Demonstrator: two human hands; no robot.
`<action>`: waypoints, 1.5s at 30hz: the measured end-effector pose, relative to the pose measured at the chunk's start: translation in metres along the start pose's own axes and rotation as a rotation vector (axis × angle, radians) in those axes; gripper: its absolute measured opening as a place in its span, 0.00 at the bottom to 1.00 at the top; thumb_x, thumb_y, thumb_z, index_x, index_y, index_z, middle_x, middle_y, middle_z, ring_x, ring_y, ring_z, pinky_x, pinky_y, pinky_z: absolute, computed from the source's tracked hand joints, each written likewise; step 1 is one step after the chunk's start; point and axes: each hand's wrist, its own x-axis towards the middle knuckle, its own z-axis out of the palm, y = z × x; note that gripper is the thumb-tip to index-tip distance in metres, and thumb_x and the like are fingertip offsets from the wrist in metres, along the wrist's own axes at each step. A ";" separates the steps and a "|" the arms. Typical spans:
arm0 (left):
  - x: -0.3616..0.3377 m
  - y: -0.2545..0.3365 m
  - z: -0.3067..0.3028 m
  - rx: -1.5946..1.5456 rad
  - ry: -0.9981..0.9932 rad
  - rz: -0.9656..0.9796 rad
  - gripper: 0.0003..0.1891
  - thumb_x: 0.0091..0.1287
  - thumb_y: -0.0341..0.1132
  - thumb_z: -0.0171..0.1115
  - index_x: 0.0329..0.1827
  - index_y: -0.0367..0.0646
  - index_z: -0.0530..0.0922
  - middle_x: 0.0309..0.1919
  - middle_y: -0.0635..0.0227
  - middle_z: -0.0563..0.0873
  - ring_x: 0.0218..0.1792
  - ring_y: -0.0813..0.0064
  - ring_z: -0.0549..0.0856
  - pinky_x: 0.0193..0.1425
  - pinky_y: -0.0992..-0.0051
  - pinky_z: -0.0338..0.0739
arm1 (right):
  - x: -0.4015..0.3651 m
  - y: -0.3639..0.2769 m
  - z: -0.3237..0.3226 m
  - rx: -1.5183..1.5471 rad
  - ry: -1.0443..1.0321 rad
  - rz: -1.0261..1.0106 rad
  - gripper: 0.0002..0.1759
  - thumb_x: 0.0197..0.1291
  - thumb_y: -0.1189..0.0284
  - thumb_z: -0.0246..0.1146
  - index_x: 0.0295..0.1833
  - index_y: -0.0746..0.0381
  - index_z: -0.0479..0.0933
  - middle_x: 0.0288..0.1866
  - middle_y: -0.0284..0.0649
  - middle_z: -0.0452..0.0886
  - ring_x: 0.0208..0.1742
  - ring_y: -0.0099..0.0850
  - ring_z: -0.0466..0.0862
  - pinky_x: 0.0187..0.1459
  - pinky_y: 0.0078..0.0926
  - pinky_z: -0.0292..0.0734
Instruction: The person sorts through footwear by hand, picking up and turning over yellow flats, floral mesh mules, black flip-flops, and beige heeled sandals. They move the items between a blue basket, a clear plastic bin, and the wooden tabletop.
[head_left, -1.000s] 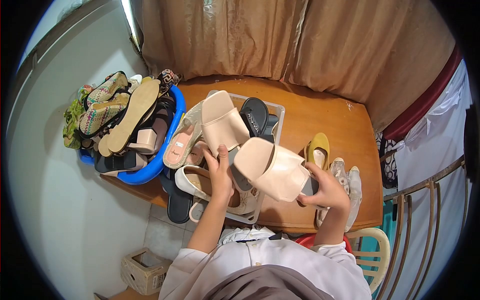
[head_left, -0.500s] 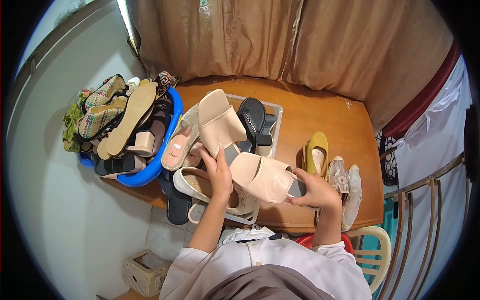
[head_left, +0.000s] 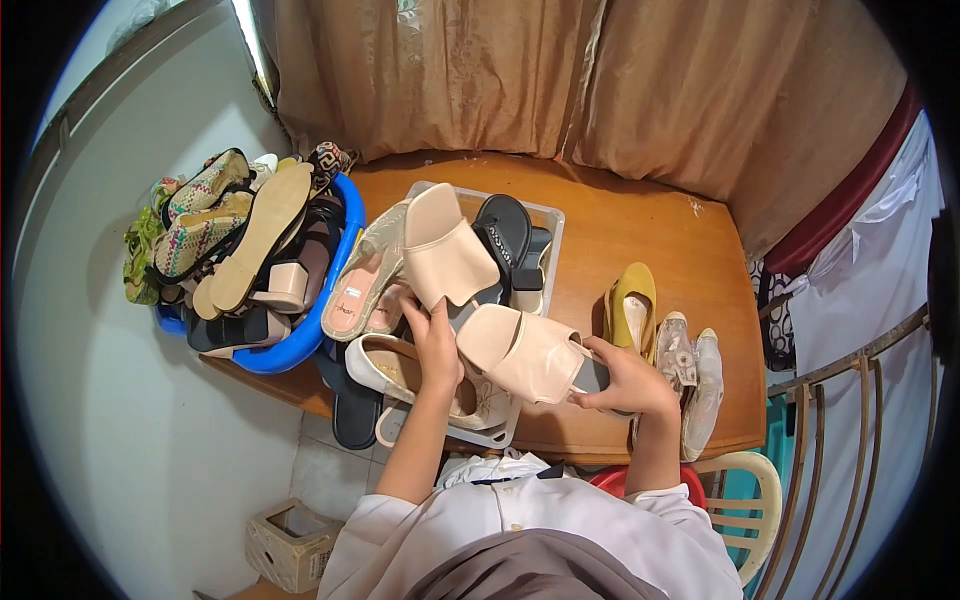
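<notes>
My left hand (head_left: pixel 432 340) grips the heel end of a beige slide sandal (head_left: pixel 447 262), its toe pointing away from me. Closed round the heel end of a second beige slide sandal (head_left: pixel 530 357), my right hand (head_left: pixel 628 382) keeps it tilted with the toe to the left. Both sandals are held above a white plastic basket (head_left: pixel 550 213) of shoes. Below my left hand lies a white shoe (head_left: pixel 372 362). Pinkish-insoled sandals (head_left: pixel 350 300) sit left of it, and a black sandal (head_left: pixel 505 230) rests behind the held pair.
A blue basket (head_left: pixel 290 358) heaped with shoes stands at the table's left. To the right on the wooden table (head_left: pixel 590 225) are a mustard flat (head_left: pixel 622 310) and a pair of clear-looking shoes (head_left: pixel 705 385). A plastic chair (head_left: pixel 765 500) and metal railing (head_left: pixel 850 440) are at the right.
The sandal in my left hand has shifted slightly right and turned a little. The one in my right hand has barely moved; both stay held.
</notes>
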 end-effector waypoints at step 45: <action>0.005 0.031 -0.011 -0.235 -0.450 -0.935 0.27 0.64 0.51 0.55 0.52 0.34 0.72 0.32 0.52 0.82 0.27 0.62 0.85 0.33 0.60 0.83 | 0.011 0.032 -0.015 0.677 0.542 0.030 0.36 0.42 0.69 0.70 0.58 0.69 0.67 0.48 0.38 0.77 0.48 0.26 0.78 0.49 0.25 0.73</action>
